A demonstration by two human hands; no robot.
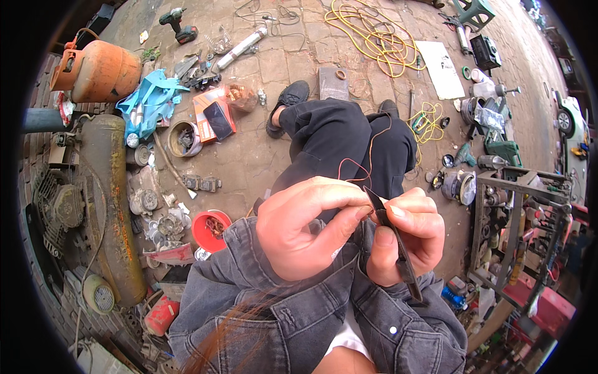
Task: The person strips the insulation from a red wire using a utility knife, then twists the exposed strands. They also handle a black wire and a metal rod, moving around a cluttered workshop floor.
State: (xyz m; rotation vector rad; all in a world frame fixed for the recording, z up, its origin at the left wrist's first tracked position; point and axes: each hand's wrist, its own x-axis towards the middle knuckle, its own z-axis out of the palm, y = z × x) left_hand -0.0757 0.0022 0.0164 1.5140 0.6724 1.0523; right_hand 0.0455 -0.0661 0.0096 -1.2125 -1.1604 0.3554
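Note:
My left hand [308, 227] is closed, thumb and forefinger pinching a thin reddish wire [369, 156]. The wire loops up from the fingers over my dark trousers. Held in my closed right hand [408, 234] is a dark, narrow, flat blade [402, 258], its pointed tip up beside the left fingertips and its other end down by my sleeve. Both hands meet above my lap, the blade's upper part lying close to the wire. Whether its edge touches the wire is hidden by the fingers.
On the left stand a red bucket [202, 230] with copper scraps, an orange gas cylinder [106, 71] and a tin [185, 138]. A cordless drill [180, 28] and a coiled yellow cable [374, 37] lie ahead. A metal rack [514, 218] stands at right.

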